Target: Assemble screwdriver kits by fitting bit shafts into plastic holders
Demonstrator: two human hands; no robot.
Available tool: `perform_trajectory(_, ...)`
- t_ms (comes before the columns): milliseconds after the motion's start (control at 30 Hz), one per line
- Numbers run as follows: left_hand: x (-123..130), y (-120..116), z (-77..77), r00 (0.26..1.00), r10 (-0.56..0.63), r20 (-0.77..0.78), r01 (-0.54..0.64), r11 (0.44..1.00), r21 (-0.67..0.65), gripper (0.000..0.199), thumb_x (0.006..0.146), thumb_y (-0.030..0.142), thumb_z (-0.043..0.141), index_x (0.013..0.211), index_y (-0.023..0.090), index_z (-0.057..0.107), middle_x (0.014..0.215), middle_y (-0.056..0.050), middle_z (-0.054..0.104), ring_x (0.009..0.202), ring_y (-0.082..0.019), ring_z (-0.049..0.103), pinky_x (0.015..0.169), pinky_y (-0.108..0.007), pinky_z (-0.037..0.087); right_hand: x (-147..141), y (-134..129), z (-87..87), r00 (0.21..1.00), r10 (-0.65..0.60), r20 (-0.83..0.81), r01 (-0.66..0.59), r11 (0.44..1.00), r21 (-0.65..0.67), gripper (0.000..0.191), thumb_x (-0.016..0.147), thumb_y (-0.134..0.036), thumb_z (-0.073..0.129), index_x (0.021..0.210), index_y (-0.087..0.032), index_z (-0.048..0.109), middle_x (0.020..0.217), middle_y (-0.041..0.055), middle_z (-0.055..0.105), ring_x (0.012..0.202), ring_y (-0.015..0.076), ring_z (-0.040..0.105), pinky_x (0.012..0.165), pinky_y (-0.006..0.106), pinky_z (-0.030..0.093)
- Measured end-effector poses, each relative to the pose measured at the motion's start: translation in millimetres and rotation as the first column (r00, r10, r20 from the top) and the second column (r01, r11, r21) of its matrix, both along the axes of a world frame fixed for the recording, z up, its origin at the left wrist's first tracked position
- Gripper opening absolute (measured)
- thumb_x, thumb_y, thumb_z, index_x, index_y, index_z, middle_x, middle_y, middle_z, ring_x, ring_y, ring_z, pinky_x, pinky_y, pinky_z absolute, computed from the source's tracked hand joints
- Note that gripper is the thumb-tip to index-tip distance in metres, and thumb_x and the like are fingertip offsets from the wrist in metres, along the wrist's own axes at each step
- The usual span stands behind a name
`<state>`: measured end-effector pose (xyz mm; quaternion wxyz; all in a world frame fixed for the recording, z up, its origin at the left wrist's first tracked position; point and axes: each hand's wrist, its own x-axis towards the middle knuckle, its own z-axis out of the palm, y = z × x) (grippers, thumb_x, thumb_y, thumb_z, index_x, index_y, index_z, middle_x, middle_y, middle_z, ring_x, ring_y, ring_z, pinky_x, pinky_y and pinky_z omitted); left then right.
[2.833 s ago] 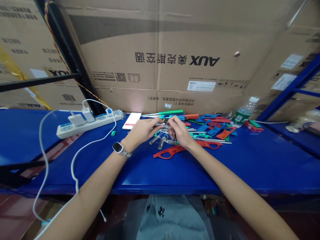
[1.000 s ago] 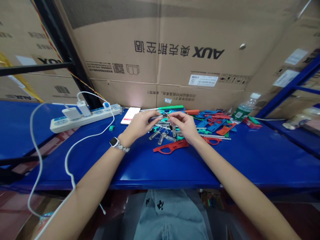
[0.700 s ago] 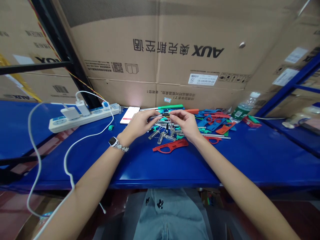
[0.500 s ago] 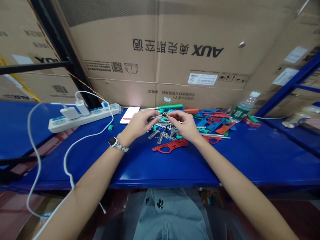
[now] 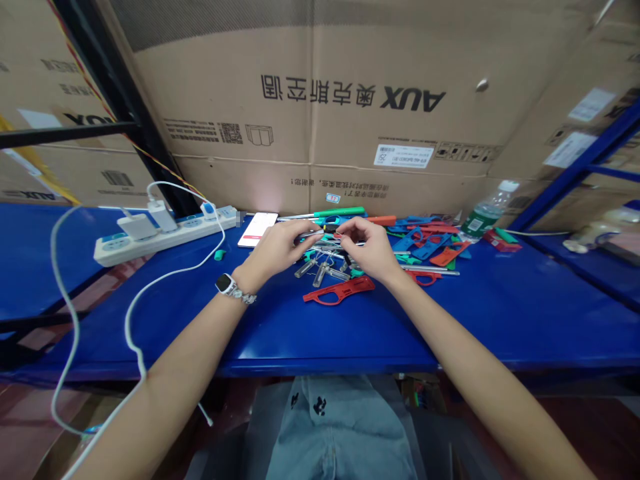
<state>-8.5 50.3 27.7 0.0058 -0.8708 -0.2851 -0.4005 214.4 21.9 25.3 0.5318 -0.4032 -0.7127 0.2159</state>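
Observation:
My left hand (image 5: pixel 280 243), with a watch on its wrist, is closed on a thin silver metal tube (image 5: pixel 314 234). My right hand (image 5: pixel 371 247) pinches at a small black-and-yellow part (image 5: pixel 330 228) that lies between the two sets of fingertips. Whether the part joins the tube, I cannot tell. Below the hands lie several clear plastic lighter tanks (image 5: pixel 321 275) with thin wires and small green pieces. A red lighter handle shell (image 5: pixel 339 291) rests in front of them on the blue table (image 5: pixel 310 340).
To the right is a pile of blue, red and orange handle shells (image 5: pixel 429 245), with a plastic bottle (image 5: pixel 484 217) behind. A green-handled screwdriver (image 5: pixel 340 211) lies at the back. Left stand a phone (image 5: pixel 257 229) and a power strip (image 5: pixel 187 233) with a white cable (image 5: pixel 131 320).
The black-and-yellow part shows more plainly between my fingertips, and my right fingers have shifted slightly on it. Both hands stay in nearly the same place.

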Motion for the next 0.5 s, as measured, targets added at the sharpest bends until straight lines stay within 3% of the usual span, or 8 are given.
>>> perform_trajectory(133,-0.2,-0.8,0.0,1.000,0.008,0.002,-0.008,1.000,-0.009,0.026,0.105,0.039,0.056,0.108,0.021,0.074,0.092,-0.007,0.078,0.073,-0.017,0.068,0.066,-0.030,0.050,-2.8,-0.7,-0.5,0.998,-0.050,-0.043,0.049,0.999,-0.010,0.004,0.079,-0.023,0.064,0.082,-0.021,0.064,0.068,-0.0015,0.062,0.061,0.0138,0.054,0.061,0.031,0.044)
perform_trajectory(300,1.8,-4.3,2.0,0.999,-0.022,-0.023,0.021,0.999,-0.034,0.034,0.106,0.031,0.052,0.136,0.023,0.068,0.112,-0.009,0.080,0.072,-0.016,0.071,0.072,-0.032,0.055,-9.9,-0.5,-3.6,0.988,-0.072,-0.139,0.065,0.996,-0.057,0.006,0.085,-0.028,0.065,0.086,-0.023,0.061,0.068,-0.0014,0.061,0.059,0.0146,0.055,0.059,0.031,0.044)
perform_trajectory(400,3.3,-5.1,2.8,0.999,-0.053,0.001,0.053,0.997,-0.049,0.034,0.106,0.029,0.052,0.135,0.021,0.068,0.120,-0.011,0.079,0.078,-0.017,0.073,0.074,-0.033,0.056,-12.1,0.2,-3.8,0.981,-0.063,-0.181,0.056,0.998,-0.042,0.011,0.089,-0.034,0.065,0.089,-0.023,0.063,0.077,0.0017,0.066,0.066,0.0164,0.059,0.063,0.033,0.048)
perform_trajectory(500,3.5,-4.0,2.0,0.998,-0.058,0.037,0.061,0.992,-0.107,0.032,0.106,0.029,0.053,0.132,0.018,0.069,0.109,-0.011,0.081,0.075,-0.017,0.073,0.071,-0.032,0.056,-11.3,0.2,-2.5,0.976,-0.047,-0.211,0.053,0.998,0.023,0.013,0.089,-0.036,0.066,0.091,-0.024,0.063,0.082,0.0030,0.068,0.073,0.0179,0.062,0.070,0.035,0.050)
